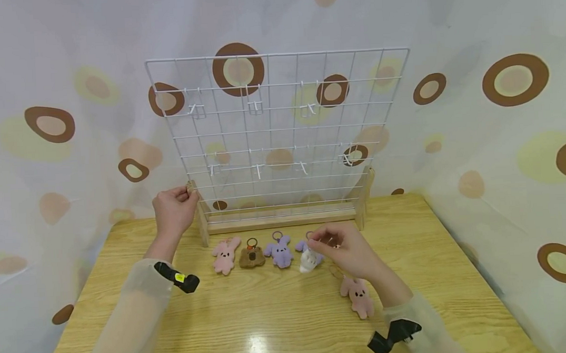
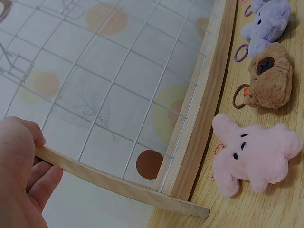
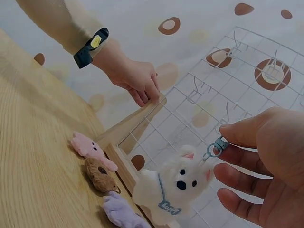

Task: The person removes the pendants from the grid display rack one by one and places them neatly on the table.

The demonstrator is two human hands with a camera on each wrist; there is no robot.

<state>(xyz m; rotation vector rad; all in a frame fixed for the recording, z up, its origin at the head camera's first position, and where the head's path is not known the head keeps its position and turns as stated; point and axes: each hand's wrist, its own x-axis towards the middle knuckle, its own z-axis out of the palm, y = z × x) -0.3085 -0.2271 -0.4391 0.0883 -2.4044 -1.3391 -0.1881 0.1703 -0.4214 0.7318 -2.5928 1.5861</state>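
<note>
My left hand (image 1: 174, 210) grips the top of the wooden side post (image 2: 118, 185) at the left of a white wire grid rack (image 1: 281, 129). In my right hand (image 1: 350, 250), thumb and index finger pinch the blue clasp (image 3: 219, 144) of a white plush dog keychain (image 3: 178, 185). The dog hangs from its ring in front of the rack, with a blue collar tag at its neck. On the table behind it, a purple plush (image 1: 300, 246) is partly covered by the dog and my right hand.
White hooks (image 1: 258, 169) stick out from the grid in two rows. Along the rack's wooden base (image 1: 282, 221) lie a pink plush rabbit (image 1: 225, 257), a brown plush (image 1: 252, 256) and another purple plush (image 1: 280, 251). A second pink plush (image 1: 358, 298) lies near my right wrist. A patterned cloth (image 1: 97, 153) hangs behind.
</note>
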